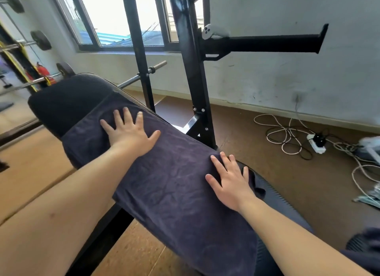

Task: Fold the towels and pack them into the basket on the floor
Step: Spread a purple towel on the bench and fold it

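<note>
A dark purple terry towel [168, 193] is laid lengthwise on the black padded bench [67, 99]. Its long axis follows the bench's own, from the far end towards the near end. The towel covers the middle and near part of the pad and is draped over the bench's left long edge; the far end of the pad is bare. Whether the cloth is already doubled cannot be told.

The left hand [129, 132] is pressed flat on the towel near its far short edge, fingers spread and straight, nothing gripped. The right hand [230, 183] is laid flat at the towel's right long edge, fingers likewise straight, with the fingertips at or just over the hem.

The far short edge is judged the nearer hold for the left hand, and the right hem for the right hand. A fold across the long axis would bring the far edge towards the person.

No basket is in view. Beside the bench's right edge a black steel rack upright [191, 70] is noted, and white cables [287, 136] on the floor beyond.
</note>
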Demonstrator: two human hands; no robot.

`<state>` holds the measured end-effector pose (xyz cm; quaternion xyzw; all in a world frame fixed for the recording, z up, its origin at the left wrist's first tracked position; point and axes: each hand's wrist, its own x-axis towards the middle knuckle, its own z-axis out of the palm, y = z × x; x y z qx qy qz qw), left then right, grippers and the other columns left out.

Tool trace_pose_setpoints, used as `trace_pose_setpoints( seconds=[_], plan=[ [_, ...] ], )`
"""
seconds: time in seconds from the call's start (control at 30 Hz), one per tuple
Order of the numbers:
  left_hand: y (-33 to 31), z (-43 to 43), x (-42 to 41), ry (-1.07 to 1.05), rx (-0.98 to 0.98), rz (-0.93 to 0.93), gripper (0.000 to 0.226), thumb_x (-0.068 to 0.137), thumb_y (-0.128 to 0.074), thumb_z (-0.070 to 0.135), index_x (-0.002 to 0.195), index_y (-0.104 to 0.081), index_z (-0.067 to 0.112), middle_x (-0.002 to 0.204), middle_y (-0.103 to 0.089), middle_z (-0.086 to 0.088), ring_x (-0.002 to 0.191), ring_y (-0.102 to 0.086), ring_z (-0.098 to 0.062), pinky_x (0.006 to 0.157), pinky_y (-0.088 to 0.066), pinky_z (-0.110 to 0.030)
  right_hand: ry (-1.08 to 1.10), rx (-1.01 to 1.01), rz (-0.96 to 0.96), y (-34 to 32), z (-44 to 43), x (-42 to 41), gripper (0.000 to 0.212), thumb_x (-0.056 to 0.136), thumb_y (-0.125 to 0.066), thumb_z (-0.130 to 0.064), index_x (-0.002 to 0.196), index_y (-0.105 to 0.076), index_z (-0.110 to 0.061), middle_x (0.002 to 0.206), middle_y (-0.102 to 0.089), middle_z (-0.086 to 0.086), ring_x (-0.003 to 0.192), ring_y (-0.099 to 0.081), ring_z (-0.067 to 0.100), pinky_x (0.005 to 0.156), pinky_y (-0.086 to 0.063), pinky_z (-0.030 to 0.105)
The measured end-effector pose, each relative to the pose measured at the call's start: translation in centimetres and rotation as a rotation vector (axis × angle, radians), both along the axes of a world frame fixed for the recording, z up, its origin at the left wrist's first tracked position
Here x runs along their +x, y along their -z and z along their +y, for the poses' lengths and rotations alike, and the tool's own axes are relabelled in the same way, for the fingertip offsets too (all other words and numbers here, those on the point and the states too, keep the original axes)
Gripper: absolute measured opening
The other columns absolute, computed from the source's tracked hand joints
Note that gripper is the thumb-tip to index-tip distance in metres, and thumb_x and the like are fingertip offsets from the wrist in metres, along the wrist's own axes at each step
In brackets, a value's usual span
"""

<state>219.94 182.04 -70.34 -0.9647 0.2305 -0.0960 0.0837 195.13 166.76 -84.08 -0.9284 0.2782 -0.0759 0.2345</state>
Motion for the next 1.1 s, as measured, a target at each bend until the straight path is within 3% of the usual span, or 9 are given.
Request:
trace_pose_setpoints(
  seconds=[0.1,0.3,0.43,0.57,0.73,0.83,0.93,1.1],
  plan=[
    [0.5,-0.4,0.9,0.031,0.021,-0.003,0.099,0.081,-0.006,0.090,0.161,0.009,0.035,0.169,0.020,-0.010,0.154,0.019,-0.040,0.112,0.009,-0.076,0.018,0.000,0.075,0.5,-0.3,0.5,0.070,0.096,-0.016,-0.077,0.158,0.009,-0.053,0.167,0.022,-0.019,0.154,0.026,0.012,0.120,0.018,0.059],
    [-0.1,-3.0,2.9,0.120,0.037,-0.029,0.100,0.077,-0.004,0.093,0.161,-0.002,0.039,0.170,0.014,-0.008,0.154,0.018,-0.039,0.112,0.008,-0.078,0.090,0.006,0.042,1.1,-2.2,1.2,0.074,0.092,-0.011,-0.081,0.159,0.004,-0.052,0.170,0.013,-0.018,0.156,0.018,0.012,0.123,0.012,0.058],
    [-0.3,-3.0,3.1,0.292,-0.073,-0.011,0.086,0.085,-0.020,0.087,0.156,-0.028,0.040,0.170,-0.013,-0.005,0.157,0.001,-0.031,0.115,0.006,-0.074,0.138,0.067,0.107,0.8,-3.0,1.1,0.075,0.091,-0.012,-0.083,0.158,0.005,-0.053,0.171,0.011,-0.014,0.157,0.016,0.018,0.121,0.008,0.067],
    [-0.2,-0.3,1.7,0.392,-0.214,-0.093,0.058,0.094,-0.042,0.066,0.141,-0.052,0.032,0.157,-0.041,-0.004,0.152,-0.024,-0.028,0.120,-0.006,-0.068,0.233,0.187,0.218,-0.1,-2.7,1.1,0.083,0.083,-0.012,-0.092,0.156,0.007,-0.057,0.170,0.017,-0.010,0.156,0.019,0.028,0.111,0.002,0.079],
    [-0.9,4.5,0.8,0.140,-0.168,-0.089,0.071,0.095,-0.030,0.072,0.152,-0.039,0.031,0.165,-0.028,-0.008,0.154,-0.016,-0.034,0.117,-0.007,-0.072,0.435,0.283,0.249,0.4,-2.9,-1.9,0.088,0.082,-0.009,-0.090,0.160,0.002,-0.050,0.173,0.005,-0.001,0.158,0.009,0.031,0.115,-0.003,0.077],
    [-1.4,7.3,1.7,0.107,-0.068,-0.033,0.077,0.095,-0.018,0.076,0.161,-0.017,0.036,0.171,-0.005,-0.007,0.157,0.003,-0.032,0.120,0.002,-0.067,0.479,0.251,0.299,0.0,-2.6,-2.1,0.081,0.090,-0.009,-0.083,0.161,0.002,-0.045,0.172,0.006,0.003,0.157,0.011,0.033,0.116,-0.001,0.076],
    [-1.4,8.1,2.1,0.140,-0.044,-0.006,0.076,0.096,-0.016,0.075,0.161,-0.008,0.038,0.172,0.004,-0.006,0.157,0.011,-0.032,0.121,0.011,-0.063,0.377,0.102,0.238,-1.7,-1.3,-0.2,0.069,0.099,-0.012,-0.071,0.162,0.000,-0.043,0.172,0.009,0.003,0.157,0.014,0.032,0.117,-0.001,0.074],
    [-0.6,9.6,1.0,0.335,-0.368,-0.165,0.060,0.097,-0.040,0.057,0.147,-0.049,0.025,0.161,-0.037,-0.011,0.153,-0.024,-0.031,0.123,-0.006,-0.063,0.057,-0.002,0.066,-5.3,3.0,3.9,0.067,0.101,-0.021,-0.069,0.161,0.001,-0.046,0.172,0.012,-0.002,0.156,0.019,0.027,0.119,0.003,0.068]
  ],
)
